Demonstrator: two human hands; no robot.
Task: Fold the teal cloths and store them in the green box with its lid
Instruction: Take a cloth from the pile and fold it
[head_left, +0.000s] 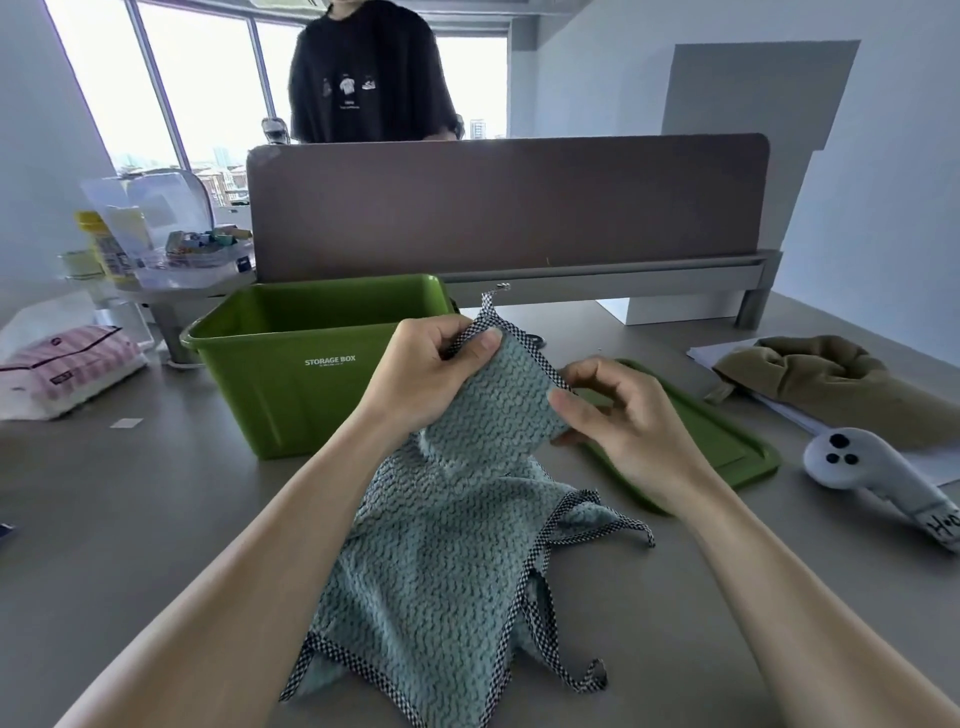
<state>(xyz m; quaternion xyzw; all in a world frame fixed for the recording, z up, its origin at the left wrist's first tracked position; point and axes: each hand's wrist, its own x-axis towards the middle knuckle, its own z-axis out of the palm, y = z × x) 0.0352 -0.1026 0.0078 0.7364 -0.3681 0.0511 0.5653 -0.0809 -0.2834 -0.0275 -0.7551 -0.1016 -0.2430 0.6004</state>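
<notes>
We see both hands raised over the grey table (130, 493), gripping the upper edge of a teal cloth (441, 545) between them. The left hand (426, 374) is curled almost closed, its thumb pressed flat on the front of the cloth at the top left corner and its fingers folded behind, so that the checked black-and-white trim is pinched there. The right hand (618, 415) is half closed, thumb and forefinger nipping the trim on the cloth's right edge, while the other fingers curl loosely and hold nothing. From this grip the cloth hangs down and spreads toward us, its lower part lying rumpled on the table near the bottom of the view, with loose checked ties trailing off to the right. We cannot tell whether a second cloth lies beneath it. Just behind the left hand, on the far left side, stands the green box (291, 374), open at the top, marked "STORAGE BOX" on its near wall; what we see of its inside is bare. Its green lid (727, 447) lies flat on the table to the right of the box, partly behind the right hand. Farther right rest an olive fabric bundle (831, 384) and a white controller (862, 467).
</notes>
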